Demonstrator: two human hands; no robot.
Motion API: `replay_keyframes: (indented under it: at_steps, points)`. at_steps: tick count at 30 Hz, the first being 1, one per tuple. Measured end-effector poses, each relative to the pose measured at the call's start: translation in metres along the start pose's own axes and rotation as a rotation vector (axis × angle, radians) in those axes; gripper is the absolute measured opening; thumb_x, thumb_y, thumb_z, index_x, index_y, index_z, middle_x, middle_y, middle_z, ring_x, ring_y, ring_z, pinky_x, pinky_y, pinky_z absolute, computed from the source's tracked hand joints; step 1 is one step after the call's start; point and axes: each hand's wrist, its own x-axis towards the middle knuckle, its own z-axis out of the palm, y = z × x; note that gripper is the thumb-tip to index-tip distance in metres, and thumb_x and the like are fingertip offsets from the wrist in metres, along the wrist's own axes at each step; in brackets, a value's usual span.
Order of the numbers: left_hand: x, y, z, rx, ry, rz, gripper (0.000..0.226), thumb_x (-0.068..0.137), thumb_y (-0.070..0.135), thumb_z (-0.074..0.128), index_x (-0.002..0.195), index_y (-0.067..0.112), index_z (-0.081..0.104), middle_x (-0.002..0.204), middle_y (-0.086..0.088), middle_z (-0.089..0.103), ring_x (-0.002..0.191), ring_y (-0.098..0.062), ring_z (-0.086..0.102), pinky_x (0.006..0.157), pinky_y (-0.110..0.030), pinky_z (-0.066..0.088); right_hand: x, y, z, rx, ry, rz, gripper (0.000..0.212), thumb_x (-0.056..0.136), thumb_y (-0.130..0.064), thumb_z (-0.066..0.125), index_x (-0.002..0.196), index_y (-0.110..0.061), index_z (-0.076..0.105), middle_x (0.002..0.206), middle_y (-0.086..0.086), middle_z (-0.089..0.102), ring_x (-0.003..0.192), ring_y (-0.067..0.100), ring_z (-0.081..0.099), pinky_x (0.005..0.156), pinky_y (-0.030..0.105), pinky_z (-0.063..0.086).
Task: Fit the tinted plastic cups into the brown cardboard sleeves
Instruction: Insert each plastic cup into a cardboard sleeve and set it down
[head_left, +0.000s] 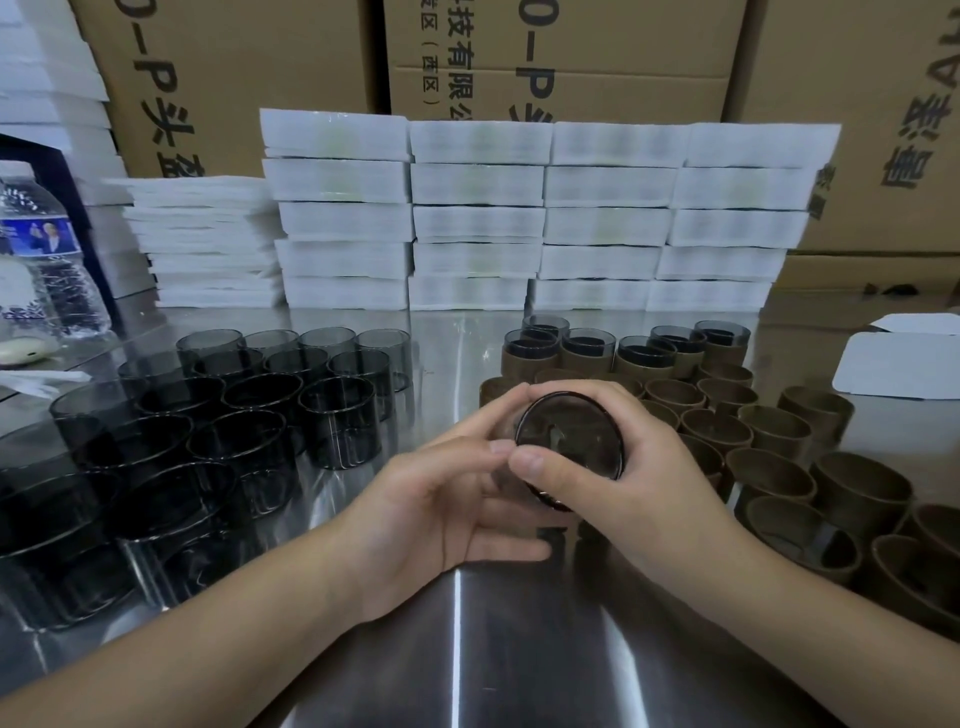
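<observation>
Pressing one tinted cup (569, 436) between both hands at frame centre.
The fingers (498, 410) of the left hand (447, 509) and right hand (639, 467) curl round it, thumbs meeting at its near rim, likely to steady it while seating; any sleeve on it is hidden by the grip. Bare cups (260, 415) stand left and empty sleeves (769, 431) right on the worktop (467, 649), handy to each hand; sleeved cups (587, 353) line up behind.

left hand (431, 509): bare | right hand (649, 467): bare | forearms (208, 639): bare to frame edge | nails (527, 461): short
</observation>
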Motion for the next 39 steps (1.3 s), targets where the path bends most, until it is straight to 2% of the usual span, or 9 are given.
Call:
replay_keyframes:
  at_steps: [5,10,14,16,19,22,28,35,39]
  points:
    - [-0.001,0.000,0.005,0.061,0.034,0.053,0.049,0.073,0.038,0.066,0.122,0.037,0.064,0.108,-0.009,0.072,0.088,-0.026,0.073,0.070,-0.025,0.058,-0.001,0.001,-0.001,0.114,-0.014,-0.031,0.045,0.060,-0.051,0.073,0.102,-0.038,0.064,0.104,-0.012,0.068,0.100,0.003,0.065,0.080,0.012,0.047]
    - [-0.001,0.003,0.008,-0.063,0.005,0.061,0.040,0.079,0.041,0.066,0.116,0.026,0.070,0.121,-0.012,0.069,0.100,-0.022,0.069,0.078,-0.026,0.059,-0.003,0.004,0.004,0.193,-0.044,-0.052,0.070,0.058,-0.038,0.083,0.121,-0.031,0.053,0.114,-0.014,0.067,0.108,0.007,0.065,0.084,0.017,0.050]
    - [-0.002,0.006,0.007,-0.220,-0.111,-0.020,0.059,0.071,0.032,0.084,0.124,0.016,0.065,0.117,-0.017,0.069,0.099,-0.028,0.071,0.068,-0.022,0.060,0.000,0.005,0.003,0.214,0.009,0.010,0.063,0.060,-0.045,0.080,0.117,-0.031,0.057,0.109,-0.012,0.070,0.104,0.007,0.067,0.083,0.020,0.053]
    - [-0.002,0.005,0.007,-0.152,-0.082,-0.005,0.063,0.068,0.030,0.086,0.126,0.021,0.064,0.119,-0.014,0.068,0.100,-0.030,0.071,0.066,-0.021,0.060,0.001,0.006,0.002,0.233,0.046,0.048,0.059,0.058,-0.050,0.077,0.112,-0.032,0.060,0.104,-0.012,0.072,0.098,0.007,0.068,0.079,0.020,0.054]
    - [-0.002,0.002,0.008,-0.003,0.049,0.051,0.047,0.069,0.021,0.084,0.114,0.030,0.071,0.113,-0.005,0.072,0.091,-0.024,0.074,0.061,-0.018,0.058,-0.001,0.006,0.003,0.245,0.068,0.066,0.051,0.060,-0.054,0.074,0.105,-0.034,0.063,0.100,-0.012,0.073,0.093,0.004,0.069,0.071,0.014,0.051]
    - [-0.002,0.000,0.008,0.137,0.128,0.060,0.038,0.075,0.015,0.074,0.108,0.033,0.073,0.109,0.000,0.074,0.092,-0.022,0.073,0.061,-0.018,0.057,-0.002,0.006,0.006,0.237,0.092,0.062,0.050,0.061,-0.056,0.072,0.104,-0.033,0.063,0.100,-0.015,0.072,0.094,0.002,0.068,0.074,0.011,0.050]
    - [-0.003,-0.004,0.011,0.315,0.180,0.088,0.036,0.069,0.024,0.082,0.104,0.030,0.074,0.101,0.003,0.074,0.087,-0.016,0.073,0.059,-0.021,0.055,-0.002,0.004,0.005,0.239,0.144,0.067,0.049,0.057,-0.057,0.070,0.097,-0.028,0.064,0.090,-0.013,0.073,0.085,0.002,0.069,0.069,0.011,0.050]
    - [-0.004,-0.004,0.015,0.322,0.162,0.146,0.037,0.061,0.044,0.076,0.098,0.046,0.070,0.087,0.010,0.073,0.065,-0.013,0.070,0.050,-0.020,0.051,-0.002,0.001,0.004,0.317,0.086,0.114,0.043,0.061,-0.055,0.067,0.091,-0.024,0.072,0.091,-0.005,0.076,0.086,0.008,0.071,0.072,0.016,0.051]
    - [-0.005,-0.003,0.016,0.265,0.108,0.119,0.048,0.060,0.052,0.081,0.106,0.047,0.068,0.110,0.009,0.072,0.065,-0.017,0.071,0.051,-0.021,0.053,-0.002,-0.001,0.005,0.354,0.014,0.150,0.044,0.070,-0.054,0.070,0.096,-0.019,0.073,0.096,0.000,0.076,0.092,0.012,0.071,0.077,0.019,0.052]
